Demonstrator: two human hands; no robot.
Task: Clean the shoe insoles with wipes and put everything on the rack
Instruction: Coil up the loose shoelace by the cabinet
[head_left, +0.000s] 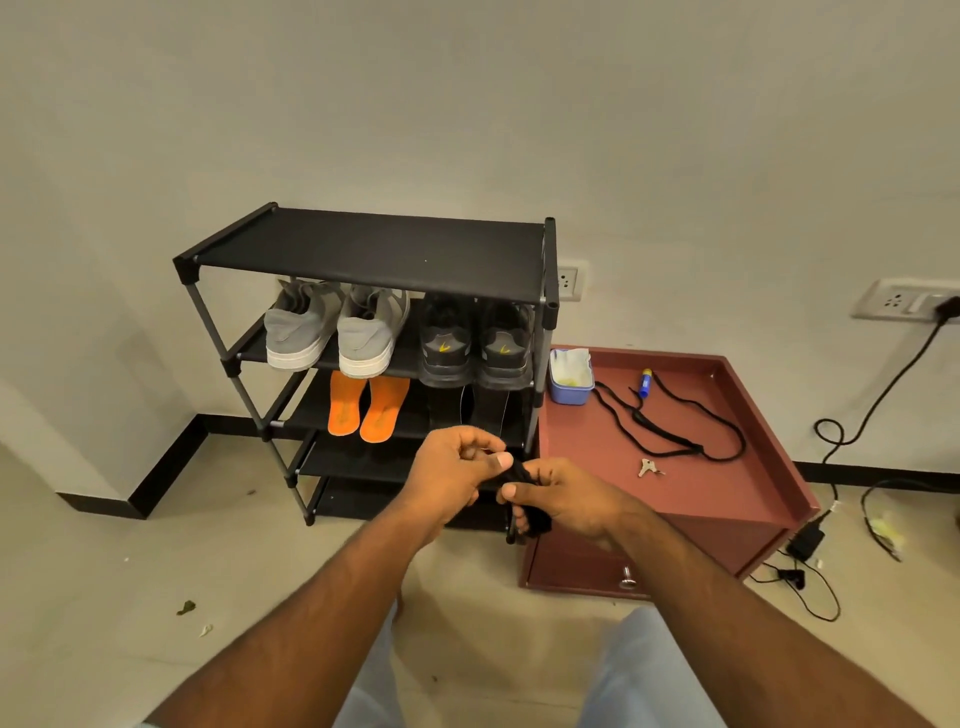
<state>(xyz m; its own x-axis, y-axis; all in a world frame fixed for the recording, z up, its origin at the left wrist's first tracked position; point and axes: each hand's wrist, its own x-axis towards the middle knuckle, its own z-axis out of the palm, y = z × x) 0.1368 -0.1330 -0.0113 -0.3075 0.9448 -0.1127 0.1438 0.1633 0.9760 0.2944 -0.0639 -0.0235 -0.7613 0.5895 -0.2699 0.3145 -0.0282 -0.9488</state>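
Note:
A black shoe rack (363, 249) stands against the wall. Grey shoes (332, 332) and black shoes (475, 343) sit on its second shelf. Two orange insoles (366, 408) lie on the third shelf, with dark insoles (488, 405) beside them on the right. In front of the rack, my left hand (452, 473) and my right hand (566, 499) both pinch a bunched black shoelace (519, 475); its end hangs under the right hand. Another black shoelace (670, 421) lies spread on the red cabinet top.
A red cabinet (727, 499) stands right of the rack, with a small blue tub (570, 384) of wipes, a blue marker (644, 382) and keys (647, 467) on top. Cables and a charger (805, 540) lie on the floor at right. Wall sockets (904, 301) are behind.

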